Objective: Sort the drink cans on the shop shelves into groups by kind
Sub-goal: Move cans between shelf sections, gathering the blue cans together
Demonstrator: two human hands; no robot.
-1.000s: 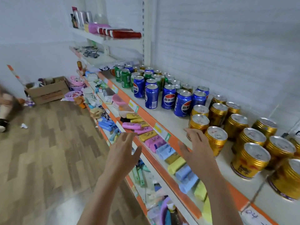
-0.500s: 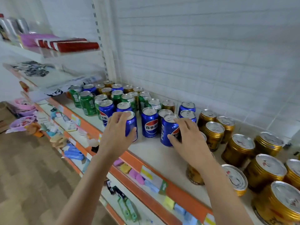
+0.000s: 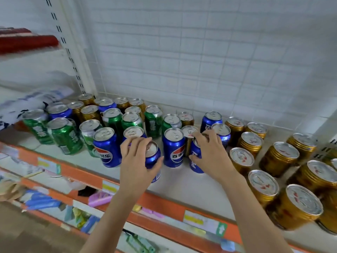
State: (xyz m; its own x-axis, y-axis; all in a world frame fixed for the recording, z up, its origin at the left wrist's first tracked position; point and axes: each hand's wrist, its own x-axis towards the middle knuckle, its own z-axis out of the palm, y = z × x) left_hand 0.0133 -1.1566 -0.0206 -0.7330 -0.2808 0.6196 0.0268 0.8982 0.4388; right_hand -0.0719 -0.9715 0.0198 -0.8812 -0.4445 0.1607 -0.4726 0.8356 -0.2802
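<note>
Drink cans crowd the white shelf (image 3: pixel 182 187). Green cans (image 3: pixel 63 137) stand at the left, blue Pepsi cans (image 3: pixel 173 148) in the middle, several wide gold cans (image 3: pixel 279 159) at the right, and slim gold cans (image 3: pixel 90 112) sit mixed in at the back. My left hand (image 3: pixel 135 161) grips a blue Pepsi can (image 3: pixel 153 157) near the shelf's front edge. My right hand (image 3: pixel 211 154) grips another blue Pepsi can (image 3: pixel 196 161) just right of the middle one, fingers over its top.
An orange price strip (image 3: pixel 160 203) runs along the shelf's front edge. Below it a lower shelf holds small coloured packets (image 3: pixel 98 199). At the upper left another shelf carries a dark red item (image 3: pixel 27 42). A tiled white wall backs the cans.
The view has swung from the aisle onto the cans and come closer. Both hands went from open in the air to closed around blue Pepsi cans.
</note>
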